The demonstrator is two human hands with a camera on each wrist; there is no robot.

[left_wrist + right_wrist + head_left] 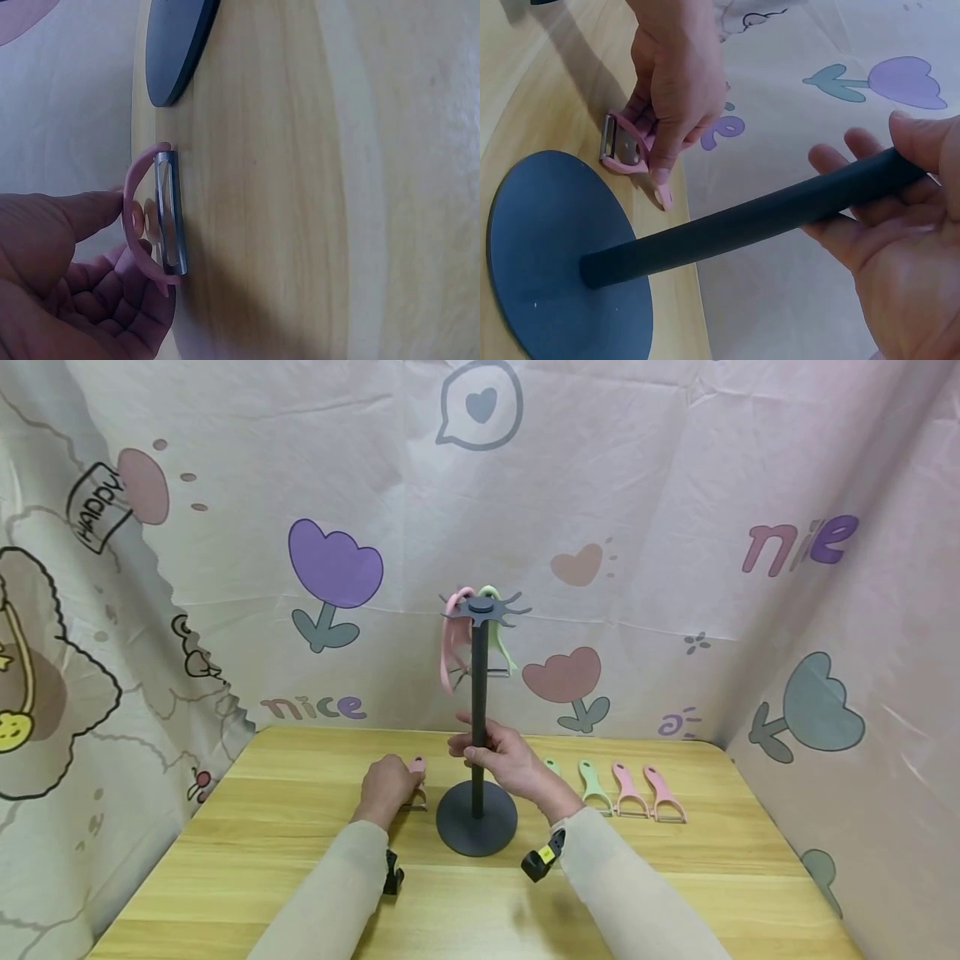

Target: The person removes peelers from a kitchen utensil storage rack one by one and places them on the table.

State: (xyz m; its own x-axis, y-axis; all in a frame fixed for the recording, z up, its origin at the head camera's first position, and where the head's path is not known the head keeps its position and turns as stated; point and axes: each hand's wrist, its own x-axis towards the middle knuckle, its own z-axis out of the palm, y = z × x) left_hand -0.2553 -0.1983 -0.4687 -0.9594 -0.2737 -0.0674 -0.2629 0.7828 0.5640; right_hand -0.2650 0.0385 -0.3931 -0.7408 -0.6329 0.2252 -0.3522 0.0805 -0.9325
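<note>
My left hand (385, 789) pinches a pink peeler (417, 765) by its handle, left of the dark stand's round base (465, 839). The left wrist view shows the metal blade (171, 214) of this peeler close to the tabletop. My right hand (517, 764) holds the stand's upright pole (757, 225), with the thumb on one side and the fingers behind. Pink peelers (447, 647) and a green peeler (489, 593) hang from the hooked top (480, 604) of the stand. How many pink ones overlap there is hard to tell.
To the right on the wooden table (652, 877), two green peelers (588, 771) and two pink peelers (660, 783) lie in a row, one green partly behind my right wrist. A printed curtain (637, 485) encloses the table's back and sides.
</note>
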